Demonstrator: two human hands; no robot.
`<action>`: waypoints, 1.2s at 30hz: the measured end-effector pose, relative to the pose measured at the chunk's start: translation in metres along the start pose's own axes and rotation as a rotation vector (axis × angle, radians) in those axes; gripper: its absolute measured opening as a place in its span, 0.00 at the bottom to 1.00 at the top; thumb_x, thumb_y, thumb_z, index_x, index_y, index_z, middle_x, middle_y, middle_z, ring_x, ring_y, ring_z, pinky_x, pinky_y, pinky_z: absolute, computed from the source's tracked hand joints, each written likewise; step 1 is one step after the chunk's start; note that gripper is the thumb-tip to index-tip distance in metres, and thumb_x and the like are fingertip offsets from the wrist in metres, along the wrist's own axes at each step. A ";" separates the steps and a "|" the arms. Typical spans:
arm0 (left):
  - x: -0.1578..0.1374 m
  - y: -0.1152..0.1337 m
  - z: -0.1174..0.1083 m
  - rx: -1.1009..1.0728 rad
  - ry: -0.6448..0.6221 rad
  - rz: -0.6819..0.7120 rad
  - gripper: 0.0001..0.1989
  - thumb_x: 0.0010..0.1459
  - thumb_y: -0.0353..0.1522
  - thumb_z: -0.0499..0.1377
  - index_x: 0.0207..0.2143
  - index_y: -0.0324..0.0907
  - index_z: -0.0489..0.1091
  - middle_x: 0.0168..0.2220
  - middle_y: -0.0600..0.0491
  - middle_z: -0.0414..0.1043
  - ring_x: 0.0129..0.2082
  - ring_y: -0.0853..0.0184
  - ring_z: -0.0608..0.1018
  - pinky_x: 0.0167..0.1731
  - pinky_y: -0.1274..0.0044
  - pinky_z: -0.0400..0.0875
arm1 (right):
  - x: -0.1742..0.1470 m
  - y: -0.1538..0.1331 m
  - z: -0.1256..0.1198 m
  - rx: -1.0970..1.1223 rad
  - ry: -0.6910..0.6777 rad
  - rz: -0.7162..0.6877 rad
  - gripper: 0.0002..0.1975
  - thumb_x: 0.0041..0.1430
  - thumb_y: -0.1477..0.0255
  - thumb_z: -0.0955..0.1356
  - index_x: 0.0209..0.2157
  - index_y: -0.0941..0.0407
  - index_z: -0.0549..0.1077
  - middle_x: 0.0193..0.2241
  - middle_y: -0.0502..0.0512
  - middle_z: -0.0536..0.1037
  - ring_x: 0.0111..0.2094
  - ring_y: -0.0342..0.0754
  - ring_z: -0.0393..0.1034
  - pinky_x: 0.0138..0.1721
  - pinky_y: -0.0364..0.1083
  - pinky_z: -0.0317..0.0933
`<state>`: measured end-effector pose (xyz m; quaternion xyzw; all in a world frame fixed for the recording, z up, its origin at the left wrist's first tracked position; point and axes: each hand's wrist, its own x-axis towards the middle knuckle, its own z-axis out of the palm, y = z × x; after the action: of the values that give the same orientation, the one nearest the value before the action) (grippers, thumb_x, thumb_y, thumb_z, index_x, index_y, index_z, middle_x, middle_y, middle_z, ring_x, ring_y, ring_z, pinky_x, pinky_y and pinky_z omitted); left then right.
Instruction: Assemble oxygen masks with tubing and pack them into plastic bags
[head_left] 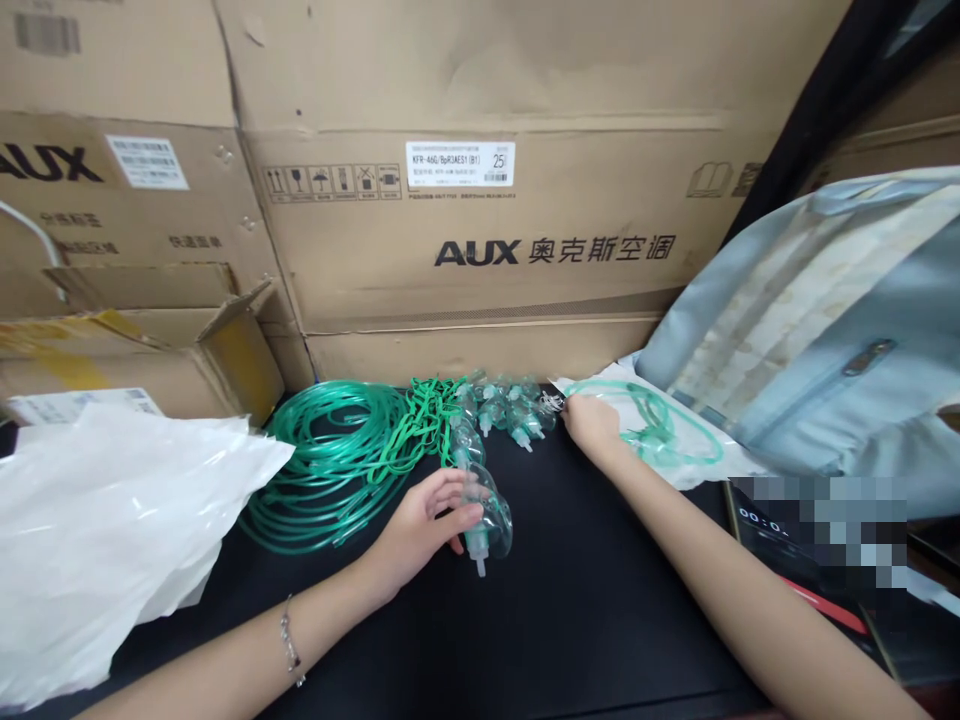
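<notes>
apparently for steadiness, the clear domed plastic mask (496, 523) is pinched in the fingers of the left hand (429, 515) over the black counter (555, 610); beside small silvery pieces (551, 402), the right hand (592, 424) hides its fingers' closure, so i cannot tell.

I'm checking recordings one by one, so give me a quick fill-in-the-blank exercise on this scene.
1. The ____ hand holds a mask.
2. The coiled tubing is ____ in colour.
3. The big carton's brand in Latin letters is ____.
4. The bag is pale ____.

Missing words: left; green; AUX; blue.
</notes>
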<state>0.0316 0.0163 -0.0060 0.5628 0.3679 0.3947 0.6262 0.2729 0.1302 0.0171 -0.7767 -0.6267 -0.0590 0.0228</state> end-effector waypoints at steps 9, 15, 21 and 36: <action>-0.001 0.003 0.001 -0.006 0.011 -0.017 0.23 0.45 0.41 0.62 0.41 0.38 0.64 0.42 0.44 0.70 0.30 0.68 0.72 0.21 0.81 0.65 | -0.027 0.007 -0.031 0.000 0.029 -0.034 0.10 0.59 0.74 0.61 0.36 0.65 0.71 0.38 0.70 0.74 0.40 0.57 0.69 0.37 0.51 0.61; -0.002 0.006 0.001 -0.056 0.050 -0.036 0.23 0.44 0.42 0.63 0.40 0.38 0.65 0.43 0.44 0.70 0.33 0.66 0.73 0.22 0.81 0.65 | -0.064 0.001 -0.057 0.815 0.306 -0.274 0.11 0.61 0.68 0.56 0.38 0.57 0.65 0.41 0.63 0.72 0.39 0.51 0.70 0.31 0.46 0.65; -0.002 0.007 0.002 -0.075 0.071 -0.051 0.23 0.44 0.41 0.63 0.40 0.38 0.65 0.40 0.46 0.70 0.31 0.67 0.72 0.22 0.80 0.65 | -0.097 -0.038 -0.021 1.730 -0.565 -0.278 0.10 0.51 0.66 0.68 0.29 0.58 0.67 0.28 0.52 0.74 0.30 0.43 0.72 0.30 0.42 0.69; -0.004 0.005 0.000 -0.063 0.175 -0.020 0.15 0.42 0.36 0.65 0.32 0.40 0.67 0.25 0.57 0.64 0.28 0.71 0.69 0.31 0.78 0.64 | -0.095 -0.040 -0.008 2.012 -0.795 -0.032 0.08 0.45 0.78 0.71 0.31 0.59 0.75 0.26 0.50 0.77 0.29 0.38 0.73 0.34 0.36 0.68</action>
<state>0.0300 0.0131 -0.0011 0.5023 0.4142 0.4477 0.6129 0.2132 0.0454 0.0124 -0.3573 -0.3603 0.7382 0.4444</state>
